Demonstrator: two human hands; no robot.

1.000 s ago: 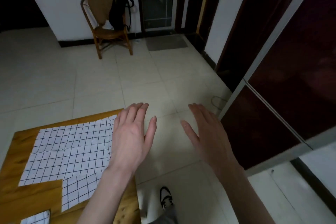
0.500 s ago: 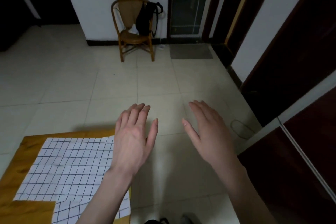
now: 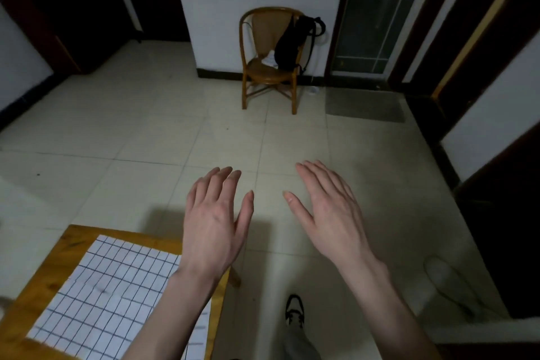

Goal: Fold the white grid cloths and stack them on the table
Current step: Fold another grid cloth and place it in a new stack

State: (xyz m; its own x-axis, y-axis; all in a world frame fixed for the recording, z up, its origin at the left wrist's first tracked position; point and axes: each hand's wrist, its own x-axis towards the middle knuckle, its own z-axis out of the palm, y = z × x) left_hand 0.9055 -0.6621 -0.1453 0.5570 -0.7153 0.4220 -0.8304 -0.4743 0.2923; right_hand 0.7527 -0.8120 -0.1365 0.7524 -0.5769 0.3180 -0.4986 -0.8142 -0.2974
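Note:
A white grid cloth (image 3: 108, 298) lies flat on the wooden table (image 3: 55, 266) at the lower left; its right part is hidden behind my left forearm. My left hand (image 3: 216, 219) hovers palm down over the table's far right corner, fingers apart, holding nothing. My right hand (image 3: 330, 213) floats beside it over the tiled floor, also spread and empty. Neither hand touches the cloth.
A wicker chair (image 3: 268, 67) with a black bag (image 3: 292, 44) stands by the far wall. A grey mat (image 3: 365, 105) lies before a glass door. A dark cabinet (image 3: 502, 228) runs along the right. My shoe (image 3: 294, 310) is on the floor below.
The view has swung left and up, so the chair sits nearer the middle and the cabinet has slid to the right edge. Both hands stay spread and empty in the same pose.

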